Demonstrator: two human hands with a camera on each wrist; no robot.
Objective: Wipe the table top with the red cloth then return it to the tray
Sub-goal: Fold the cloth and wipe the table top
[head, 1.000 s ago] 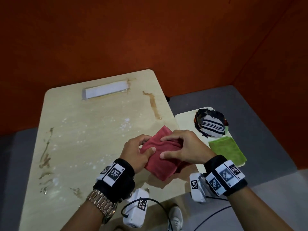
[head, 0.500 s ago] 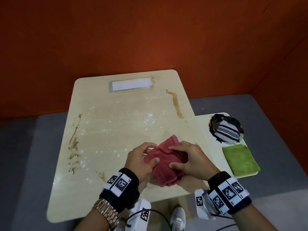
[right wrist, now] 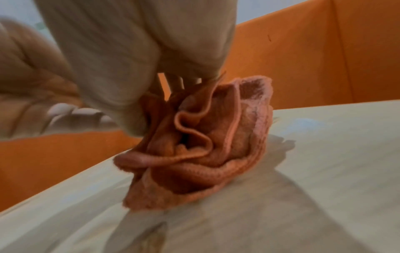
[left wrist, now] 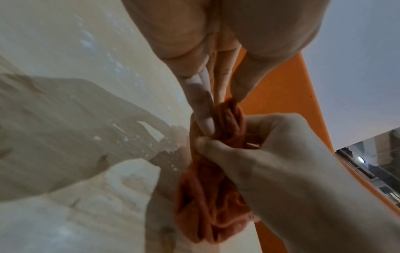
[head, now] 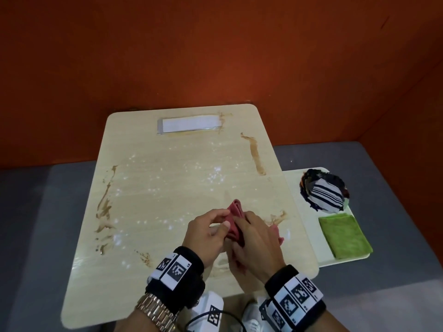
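Note:
The red cloth (head: 236, 213) is bunched into folds between both hands, just above the near right part of the pale wooden table top (head: 167, 188). My left hand (head: 211, 232) pinches its left side with thumb and fingers. My right hand (head: 254, 240) grips the rest from the right and covers most of it. In the left wrist view the cloth (left wrist: 216, 196) hangs crumpled below both hands' fingers. The right wrist view shows the cloth (right wrist: 205, 145) with its lower folds touching the table. The white tray (head: 309, 226) lies beside the table's right edge.
Brown smears (head: 105, 207) run down the table's left side, and another streak (head: 255, 154) marks the far right. White specks dot the middle. A taped white label (head: 189, 124) sits at the far edge. The tray carries a green cloth (head: 345, 237) and a striped bundle (head: 323, 190). Orange walls close in behind.
The cloth has been gathered from a broader fold into a tight bunch between the hands. The camera view has shifted so the whole table shows.

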